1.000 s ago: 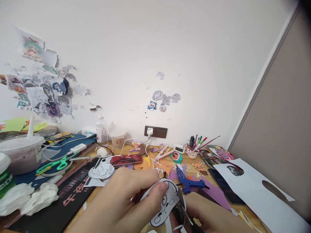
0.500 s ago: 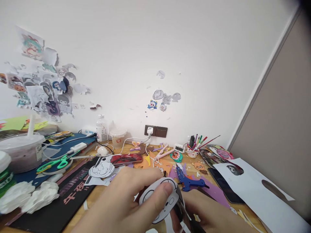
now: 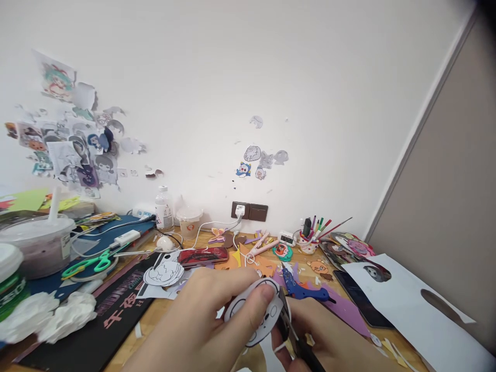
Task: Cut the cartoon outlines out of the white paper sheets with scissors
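My left hand [image 3: 217,310] pinches a round white paper piece [image 3: 260,323] with black line drawing on it, thumb on top. On the right, my right hand [image 3: 313,330] is closed around dark-handled scissors [image 3: 296,338], whose blades lie at the right edge of the paper piece. The fingers inside the handles are partly hidden. Below both hands lie pale paper scraps. Just beyond them is a blue glue gun [image 3: 304,289] on the wooden table [image 3: 155,330].
A black board [image 3: 93,320], crumpled tissues [image 3: 67,315], green scissors [image 3: 87,264] and a lidded cup [image 3: 42,248] are at left. A red case [image 3: 203,256] lies behind my left hand. White paper [image 3: 422,310], a phone [image 3: 362,299] and a pen cup [image 3: 308,242] are at right.
The paper piece has turned slightly and shifted a little right and up in my left hand. The scissors and my right hand have moved slightly. The view has shifted a little.
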The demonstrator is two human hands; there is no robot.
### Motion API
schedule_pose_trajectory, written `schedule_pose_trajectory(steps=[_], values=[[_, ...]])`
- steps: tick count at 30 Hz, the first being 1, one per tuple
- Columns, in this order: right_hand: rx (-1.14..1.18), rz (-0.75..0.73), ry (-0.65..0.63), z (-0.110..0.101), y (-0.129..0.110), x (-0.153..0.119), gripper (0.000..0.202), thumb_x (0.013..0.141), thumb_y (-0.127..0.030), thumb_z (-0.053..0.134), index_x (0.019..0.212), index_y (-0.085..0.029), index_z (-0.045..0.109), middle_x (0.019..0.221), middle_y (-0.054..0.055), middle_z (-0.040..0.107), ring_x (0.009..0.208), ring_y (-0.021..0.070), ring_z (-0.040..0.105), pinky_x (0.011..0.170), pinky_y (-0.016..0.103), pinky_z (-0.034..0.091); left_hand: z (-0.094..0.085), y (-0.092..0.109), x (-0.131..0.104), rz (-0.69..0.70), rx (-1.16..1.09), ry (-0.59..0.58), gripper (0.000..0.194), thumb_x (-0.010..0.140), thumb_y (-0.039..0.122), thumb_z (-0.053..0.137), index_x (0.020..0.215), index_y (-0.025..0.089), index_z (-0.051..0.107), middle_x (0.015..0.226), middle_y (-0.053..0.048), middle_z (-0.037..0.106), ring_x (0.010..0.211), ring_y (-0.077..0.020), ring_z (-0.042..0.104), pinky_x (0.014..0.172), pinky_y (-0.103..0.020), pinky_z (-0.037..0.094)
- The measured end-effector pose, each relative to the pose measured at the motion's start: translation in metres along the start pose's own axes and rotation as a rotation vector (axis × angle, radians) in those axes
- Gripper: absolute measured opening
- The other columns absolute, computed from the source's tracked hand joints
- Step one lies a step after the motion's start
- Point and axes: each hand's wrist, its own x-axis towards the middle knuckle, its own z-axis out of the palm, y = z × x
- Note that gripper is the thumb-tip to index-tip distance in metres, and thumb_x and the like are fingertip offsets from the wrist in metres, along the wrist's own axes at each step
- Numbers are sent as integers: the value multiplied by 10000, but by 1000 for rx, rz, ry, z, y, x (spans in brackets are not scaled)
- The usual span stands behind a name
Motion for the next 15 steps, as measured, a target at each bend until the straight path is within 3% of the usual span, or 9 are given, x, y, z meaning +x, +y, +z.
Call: schedule_pose_trajectory(steps=[6,15], values=[[-8,-87,127,7,-6,-2,133,655,-205,602,778,-199,554,717,-17,531,625,133,442,568,204,370,0,2,3,-1,-19,1,372,935,305,327,602,179,435,523,66,448,483,-61,431,475,-162,314],[-184,-96,58,4,-27,2,182,717,-331,644,864,-228,608,688,-19,566,696,162,514,626,215,434,1,6,3,-46,-108,17,397,931,332,342,575,176,424,504,71,433,466,-56,421,482,-167,310]])
